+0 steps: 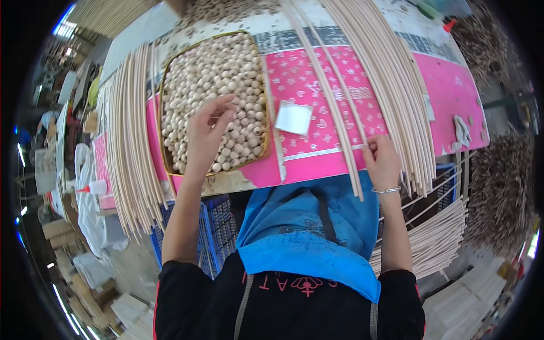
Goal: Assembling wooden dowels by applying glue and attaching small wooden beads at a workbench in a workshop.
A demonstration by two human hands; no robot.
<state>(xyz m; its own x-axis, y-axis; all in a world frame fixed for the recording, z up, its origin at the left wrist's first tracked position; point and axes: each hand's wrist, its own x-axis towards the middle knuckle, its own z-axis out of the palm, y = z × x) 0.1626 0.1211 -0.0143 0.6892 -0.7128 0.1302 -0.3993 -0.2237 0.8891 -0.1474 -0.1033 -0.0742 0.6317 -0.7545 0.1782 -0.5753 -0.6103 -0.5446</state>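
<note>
My left hand point(209, 126) is over a shallow tray point(164, 141) heaped with round pale wooden beads point(198, 73). Its fingers are half curled, with a gap between thumb and forefinger, and no bead shows between them. At the table's near edge, my right hand point(382, 158) pinches the near end of a thin wooden dowel point(345, 93) that runs away across the pink cloth. Just left of it lie a couple more dowels point(324, 90), their ends jutting past the edge. A small white square pad point(293, 118) rests between tray and dowels.
Bundles of dowels flank the work area, one on the left point(127, 130) and one on the right point(391, 73). Small loose pieces point(221, 10) cover the table's far side. Blue crates point(224, 226) stand below, and more sticks point(425, 243) lie at lower right.
</note>
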